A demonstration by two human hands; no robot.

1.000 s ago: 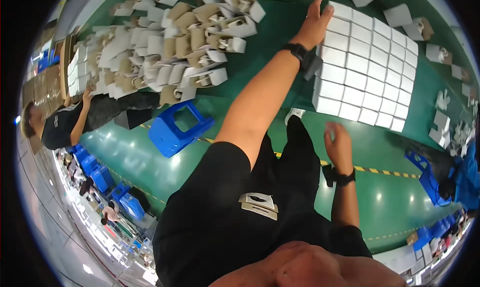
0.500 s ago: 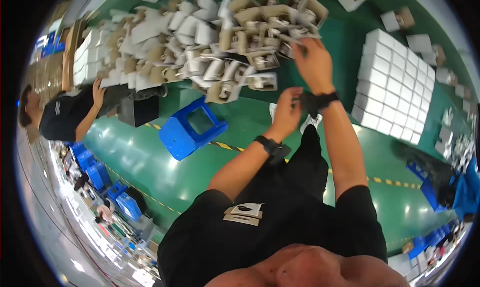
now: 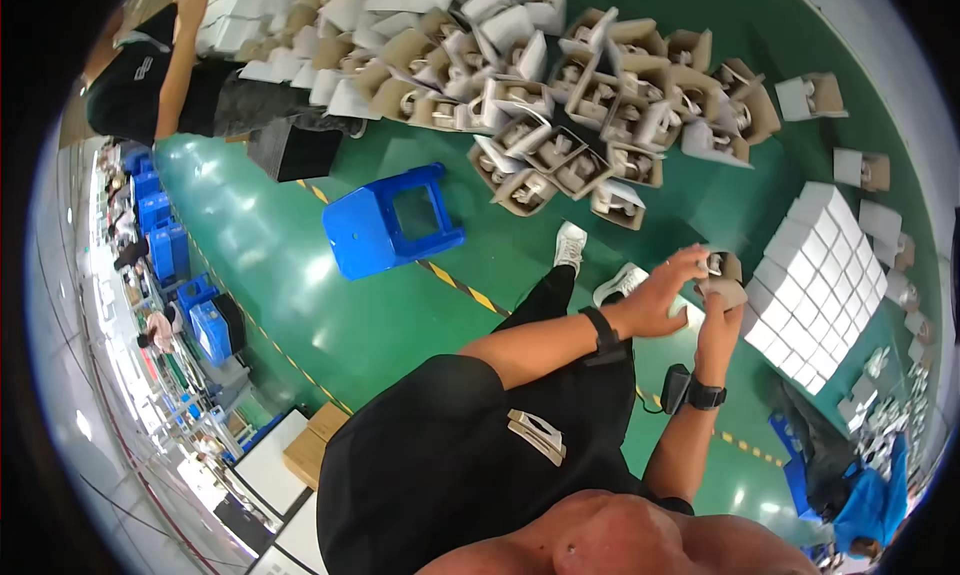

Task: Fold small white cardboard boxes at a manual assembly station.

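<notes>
Held in front of me is a small open cardboard box [image 3: 728, 293], white outside and brown inside, with a white part [image 3: 715, 264] in it whose kind I cannot make out. My right hand [image 3: 718, 333] grips it from below, with the thumb up against its near side. The fingers of my left hand [image 3: 655, 300] curl onto the box's left edge, while its thumb stands off. Just right of the box rises a block of closed white boxes [image 3: 815, 285] in tidy rows. Beyond my hands lie many open boxes [image 3: 615, 115] with white parts inside.
A blue plastic stool [image 3: 360, 230] stands on the green floor at left, near a black bin [image 3: 293, 150]. Another person [image 3: 135, 90] works at the far left. Loose open boxes [image 3: 810, 97] line the table's far right. Blue crates [image 3: 168, 250] stand farther off.
My right hand has come back from the pile of open boxes and now holds a small one beside the white block. My left hand has joined it. The view has turned rightward.
</notes>
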